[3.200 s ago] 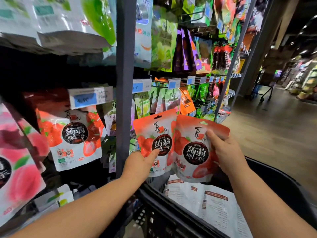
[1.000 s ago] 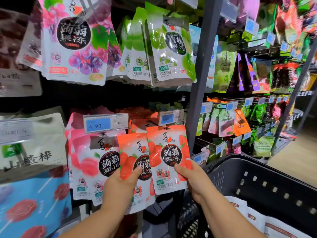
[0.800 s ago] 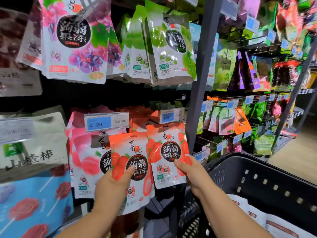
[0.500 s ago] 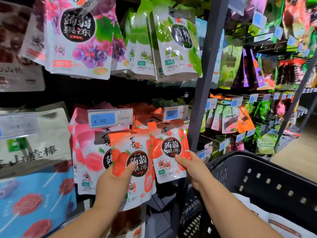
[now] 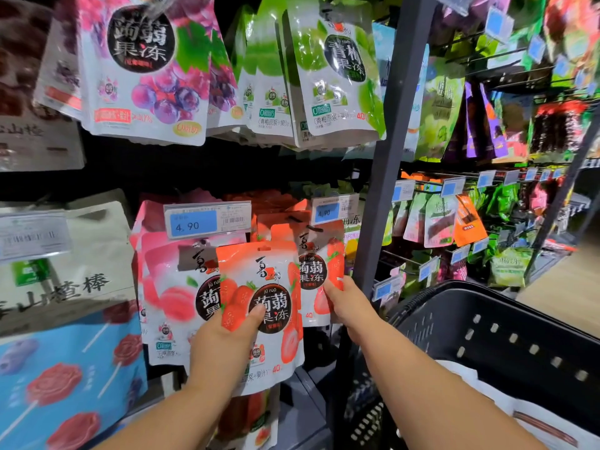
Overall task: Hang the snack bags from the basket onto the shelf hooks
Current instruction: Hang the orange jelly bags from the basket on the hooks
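At the shelf, lower hook row: both my hands are up, one strawberry bag in each, just left of the grey upright (image 5: pixel 389 157).
Left hand (image 5: pixel 224 339): thumb flat on the front of the left strawberry bag (image 5: pixel 259 287), fingers hidden behind it. I'm pinching its lower half.
Left strawberry bag: upright, print facing me. Its top edge sits just below the 4.90 price tag (image 5: pixel 207 220). It overlaps the peach bags (image 5: pixel 172 287) and the left edge of the right strawberry bag (image 5: pixel 316 264).
Right hand (image 5: pixel 349 303): thumb on the front, near the lower right corner of the right strawberry bag, fingers wrapped behind. Firm grip.
Right strawberry bag: upright, further back and higher than the left one. Its top is up at the black hook (image 5: pixel 306 226) under the smaller price tag (image 5: pixel 334 211). Can't tell if the hole is on the hook.
Basket (image 5: pixel 487 336): black, perforated wall, lower right, beside my right forearm. White packs (image 5: pixel 535 423) lie inside.
Upper row: grape bag (image 5: pixel 146 66) and green plum bags (image 5: pixel 334 69) hang above my hands.
Far left: hawthorn stick bag (image 5: pixel 65 271), with a blue lollipop bag (image 5: pixel 65 368) below it.
Right of the upright: more small bags and blue tags, blurred.
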Demonstrator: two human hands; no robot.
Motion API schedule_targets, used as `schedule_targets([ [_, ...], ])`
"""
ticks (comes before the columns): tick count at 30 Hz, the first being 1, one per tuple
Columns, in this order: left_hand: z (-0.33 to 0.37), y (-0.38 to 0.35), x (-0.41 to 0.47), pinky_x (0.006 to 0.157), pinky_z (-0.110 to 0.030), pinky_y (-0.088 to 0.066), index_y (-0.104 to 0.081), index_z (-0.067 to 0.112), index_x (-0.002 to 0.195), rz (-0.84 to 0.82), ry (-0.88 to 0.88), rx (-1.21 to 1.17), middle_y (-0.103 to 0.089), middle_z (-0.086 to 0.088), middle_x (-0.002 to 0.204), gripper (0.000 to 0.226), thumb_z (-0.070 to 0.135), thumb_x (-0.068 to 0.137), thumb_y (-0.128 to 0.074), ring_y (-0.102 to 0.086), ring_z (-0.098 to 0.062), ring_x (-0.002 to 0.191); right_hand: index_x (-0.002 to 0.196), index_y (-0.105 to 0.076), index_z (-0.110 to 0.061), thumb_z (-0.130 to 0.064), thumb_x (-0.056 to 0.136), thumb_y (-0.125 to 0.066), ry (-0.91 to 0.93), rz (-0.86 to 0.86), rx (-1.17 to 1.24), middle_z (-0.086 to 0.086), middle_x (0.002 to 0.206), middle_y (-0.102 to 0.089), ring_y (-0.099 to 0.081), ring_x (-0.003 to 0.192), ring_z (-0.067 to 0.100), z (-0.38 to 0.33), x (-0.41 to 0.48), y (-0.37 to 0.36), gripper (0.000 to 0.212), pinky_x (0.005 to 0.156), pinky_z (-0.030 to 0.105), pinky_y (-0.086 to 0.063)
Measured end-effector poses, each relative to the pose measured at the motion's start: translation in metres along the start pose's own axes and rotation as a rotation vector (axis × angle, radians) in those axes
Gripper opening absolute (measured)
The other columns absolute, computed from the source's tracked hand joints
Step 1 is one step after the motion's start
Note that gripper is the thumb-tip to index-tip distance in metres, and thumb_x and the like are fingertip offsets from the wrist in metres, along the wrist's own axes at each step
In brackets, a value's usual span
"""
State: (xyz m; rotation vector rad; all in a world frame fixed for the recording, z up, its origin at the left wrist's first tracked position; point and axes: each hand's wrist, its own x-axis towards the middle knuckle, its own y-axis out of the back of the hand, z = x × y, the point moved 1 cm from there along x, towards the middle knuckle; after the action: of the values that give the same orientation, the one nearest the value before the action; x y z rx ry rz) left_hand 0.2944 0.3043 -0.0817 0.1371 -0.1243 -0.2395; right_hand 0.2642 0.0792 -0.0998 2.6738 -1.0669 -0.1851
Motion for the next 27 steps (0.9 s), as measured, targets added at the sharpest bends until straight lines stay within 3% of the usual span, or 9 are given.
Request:
schedule_targets([
  [2, -0.002, -0.002, 0.001, 0.08, -0.04, -0.053, -0.067, 0.019, 0.071, 0.003, 0.004, 0.011, -0.071, -0.005, 0.069, 0.025, 0.039, 0.085, -0.072, -0.067, -0.029, 0.076, 0.117, -0.051, -0.027, -0.053, 0.086, -0.058, 0.029, 0.014, -0.052, 0.001, 0.113, -0.068, -0.064, 0.102, 0.025, -0.003, -0.007, 0.004, 0.041, 0.093, 0.042, -0.052],
  [6, -0.003, -0.01, 0.001, 0.078, -0.039, -0.053, -0.069, 0.021, 0.076, -0.027, 0.013, -0.01, -0.071, 0.0, 0.072, 0.02, 0.039, 0.085, -0.073, -0.067, -0.026, 0.078, 0.132, -0.044, -0.023, -0.026, 0.093, -0.064, 0.12, 0.154, -0.114, -0.007, 0.111, -0.06, -0.06, 0.102, 0.013, 0.001, -0.026, 0.014, 0.043, 0.087, 0.03, -0.047],
  [10, -0.001, -0.018, -0.002, 0.079, -0.034, -0.048, -0.07, 0.023, 0.094, -0.075, 0.007, -0.03, -0.071, 0.006, 0.08, 0.017, 0.037, 0.086, -0.072, -0.066, -0.023, 0.085, 0.126, -0.052, -0.021, -0.033, 0.095, -0.061, 0.292, 0.285, -0.162, -0.007, 0.118, -0.058, -0.054, 0.109, 0.012, 0.014, -0.049, 0.015, 0.035, 0.094, 0.029, -0.046],
  [13, 0.002, -0.026, -0.004, 0.08, -0.028, -0.046, -0.061, 0.039, 0.097, -0.111, -0.015, -0.067, -0.064, 0.018, 0.085, 0.015, 0.032, 0.088, -0.071, -0.061, -0.007, 0.083, 0.103, -0.057, -0.026, -0.036, 0.097, -0.058, 0.225, 0.121, -0.019, -0.006, 0.101, -0.064, -0.06, 0.094, 0.012, 0.02, -0.061, 0.016, 0.012, 0.078, 0.016, -0.045],
  [16, 0.004, -0.037, -0.008, 0.069, -0.018, -0.043, -0.064, 0.035, 0.097, -0.171, 0.01, -0.12, -0.067, 0.017, 0.087, 0.011, 0.031, 0.089, -0.07, -0.062, 0.001, 0.084, 0.112, -0.062, -0.026, -0.046, 0.094, -0.06, 0.058, -0.14, 0.19, -0.002, 0.109, -0.072, -0.068, 0.103, 0.013, 0.025, -0.068, 0.013, 0.026, 0.092, 0.029, -0.051],
  [19, 0.004, -0.05, -0.009, 0.058, -0.008, -0.044, -0.07, 0.025, 0.097, -0.181, 0.006, -0.119, -0.072, 0.009, 0.085, 0.009, 0.029, 0.089, -0.069, -0.067, 0.001, 0.075, 0.115, -0.061, -0.016, -0.029, 0.093, -0.066, 0.004, -0.285, 0.323, 0.001, 0.104, -0.075, -0.071, 0.096, 0.019, 0.026, -0.074, 0.014, 0.026, 0.087, 0.038, -0.055],
  [21, 0.005, -0.058, -0.01, 0.051, -0.003, -0.042, -0.071, 0.02, 0.099, -0.196, 0.004, -0.149, -0.073, 0.007, 0.084, 0.011, 0.026, 0.09, -0.069, -0.066, 0.005, 0.066, 0.108, -0.058, -0.011, -0.013, 0.092, -0.067, 0.015, -0.333, 0.396, -0.001, 0.088, -0.074, -0.071, 0.077, 0.015, 0.028, -0.075, 0.017, 0.018, 0.068, 0.031, -0.056],
  [24, 0.006, -0.069, -0.01, 0.059, -0.01, -0.049, -0.073, 0.017, 0.104, -0.214, 0.024, -0.176, -0.076, 0.004, 0.089, 0.019, 0.029, 0.089, -0.07, -0.071, -0.007, 0.078, 0.103, -0.058, -0.007, -0.011, 0.081, -0.075, 0.053, -0.307, 0.465, 0.003, 0.082, -0.072, -0.069, 0.07, 0.015, 0.029, -0.073, 0.024, 0.029, 0.058, 0.025, -0.053],
  [27, 0.007, -0.08, -0.008, 0.083, -0.03, -0.056, -0.07, 0.024, 0.11, -0.237, 0.033, -0.201, -0.076, 0.007, 0.097, 0.023, 0.034, 0.09, -0.068, -0.072, -0.011, 0.09, 0.104, -0.058, -0.005, -0.017, 0.071, -0.072, 0.09, -0.217, 0.505, 0.008, 0.085, -0.071, -0.069, 0.076, 0.019, 0.032, -0.068, 0.03, 0.037, 0.063, 0.027, -0.054],
])
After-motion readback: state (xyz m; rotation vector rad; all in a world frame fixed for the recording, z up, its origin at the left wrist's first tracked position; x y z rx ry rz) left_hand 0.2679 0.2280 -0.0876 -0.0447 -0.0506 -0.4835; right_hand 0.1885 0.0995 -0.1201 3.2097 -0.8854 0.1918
